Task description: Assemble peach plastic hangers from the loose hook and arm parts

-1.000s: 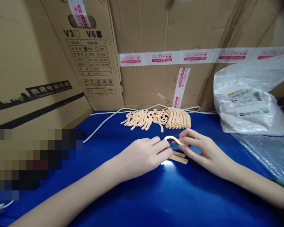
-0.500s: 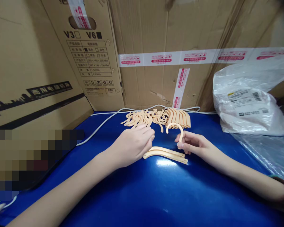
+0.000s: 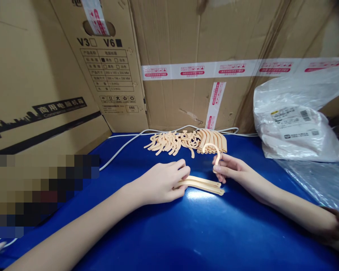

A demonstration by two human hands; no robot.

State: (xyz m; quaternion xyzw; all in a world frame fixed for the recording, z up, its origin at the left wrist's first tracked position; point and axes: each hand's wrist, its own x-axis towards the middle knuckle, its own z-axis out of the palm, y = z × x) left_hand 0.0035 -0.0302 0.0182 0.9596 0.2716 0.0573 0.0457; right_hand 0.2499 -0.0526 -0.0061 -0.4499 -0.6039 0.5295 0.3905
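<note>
My right hand is closed on the straight end of a beige plastic hanger hook, holding it above the table with the curve uppermost. Two long, gently curved beige hanger arms lie side by side on the blue table, a hole showing near their right ends. Over their left ends, my left hand has its fingers closed round them; the exact grip is hidden under the hand. Behind both hands are a pile of short curved beige pieces, some more hooks and a row of stacked hanger arms.
Cardboard boxes wall off the back and left of the blue table. A white cable runs along the back edge and down the left. At right sits a clear plastic bag with a label. A blurred-out patch covers the left side.
My left hand has come down and slightly right onto the left ends of the two hanger arms. My right hand, with the hook, has shifted slightly right.
</note>
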